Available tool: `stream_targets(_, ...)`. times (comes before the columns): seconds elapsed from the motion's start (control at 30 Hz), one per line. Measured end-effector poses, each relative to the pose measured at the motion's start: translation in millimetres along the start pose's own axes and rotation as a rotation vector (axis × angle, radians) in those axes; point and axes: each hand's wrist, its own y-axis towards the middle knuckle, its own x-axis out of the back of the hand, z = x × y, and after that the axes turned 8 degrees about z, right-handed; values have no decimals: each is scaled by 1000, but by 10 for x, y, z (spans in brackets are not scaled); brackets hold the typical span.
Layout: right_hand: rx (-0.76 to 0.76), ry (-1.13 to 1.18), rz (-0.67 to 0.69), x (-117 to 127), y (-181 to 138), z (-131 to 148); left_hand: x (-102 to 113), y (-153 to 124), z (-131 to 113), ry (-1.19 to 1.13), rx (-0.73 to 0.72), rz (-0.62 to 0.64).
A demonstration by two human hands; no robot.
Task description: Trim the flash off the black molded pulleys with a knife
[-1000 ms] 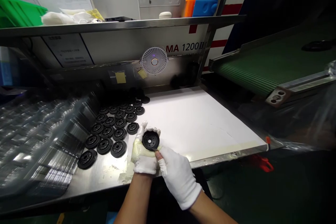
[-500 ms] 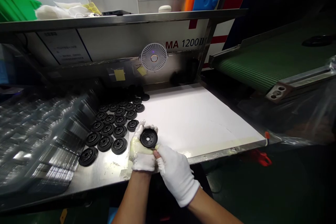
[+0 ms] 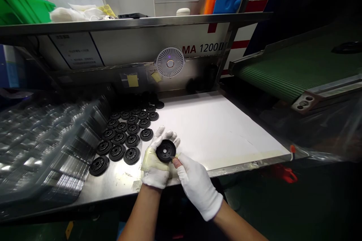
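Observation:
My left hand (image 3: 154, 165), in a white glove, cups a round black ribbed disc (image 3: 165, 150) with a centre hole just above the front edge of the steel bench. My right hand (image 3: 196, 184), also gloved, is pinched on a small thin tool whose tip touches the disc's lower right rim. Several matching black discs (image 3: 126, 135) lie in rows on the bench to the left of my hands.
A white sheet (image 3: 209, 128) covers the bench to the right. Clear plastic trays (image 3: 42, 143) are stacked at left. A small white fan (image 3: 170, 62) hangs on the back wall under a steel shelf (image 3: 135, 22). A green conveyor belt (image 3: 288, 67) runs at right.
The view has shifted slightly; my hands stay together on the disc. My right fingertips have moved from the disc's bottom edge to its lower right rim.

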Motion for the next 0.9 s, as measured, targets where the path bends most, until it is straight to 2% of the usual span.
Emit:
stream_targets(0.1,25,-66,-23,31,21,-39,-16,-90,-25,40,93,46)
stream_targets(0.2,4,-163,-45,59,36,-64,7,-86,-42,15,31,24)
stream_targets(0.37,4,-245,-48,-8,17,4,40,50,10,-67,-14,-94)
stream_targets(0.53,9,-231,-19,-82,-6,72,49,43,46,-69,-114,-81)
stream_targets(0.73,-15,-207,-55,-20,14,-68,65,-54,13,51,3,36)
stream_targets(0.9,-26,-217,-36,-59,-6,-36,58,44,42,-15,-7,-48)
